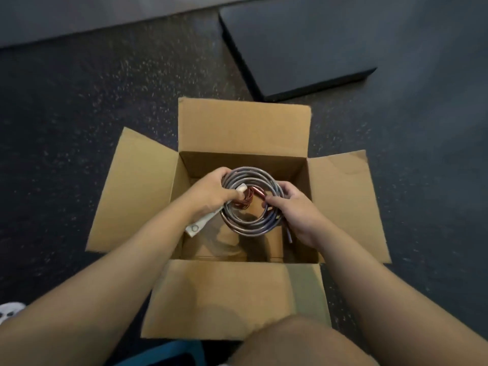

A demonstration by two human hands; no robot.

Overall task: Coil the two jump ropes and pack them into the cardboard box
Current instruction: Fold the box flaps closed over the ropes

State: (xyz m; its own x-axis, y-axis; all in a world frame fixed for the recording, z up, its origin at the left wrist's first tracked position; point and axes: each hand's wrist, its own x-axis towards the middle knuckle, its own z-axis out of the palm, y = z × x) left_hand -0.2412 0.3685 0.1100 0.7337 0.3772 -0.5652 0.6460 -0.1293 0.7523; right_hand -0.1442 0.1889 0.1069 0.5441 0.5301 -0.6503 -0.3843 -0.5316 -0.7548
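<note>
My hands, left [211, 191] and right [293, 207], gripped opposite sides of the coiled rope [250, 204] over the box [340, 199]; it seemed light, springy, likely to uncoil.

A dark speckled floor [79, 128] fills the view. A black mat [290, 46] lies flat on it at upper right. A grey ledge [79, 17] runs along the top left. A blue edge [163, 352] shows at the bottom.

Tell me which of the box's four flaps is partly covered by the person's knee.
The near flap, closest to the person: the knee overlaps its lower right corner. The far flap, left flap and right flap lie uncovered.
</note>
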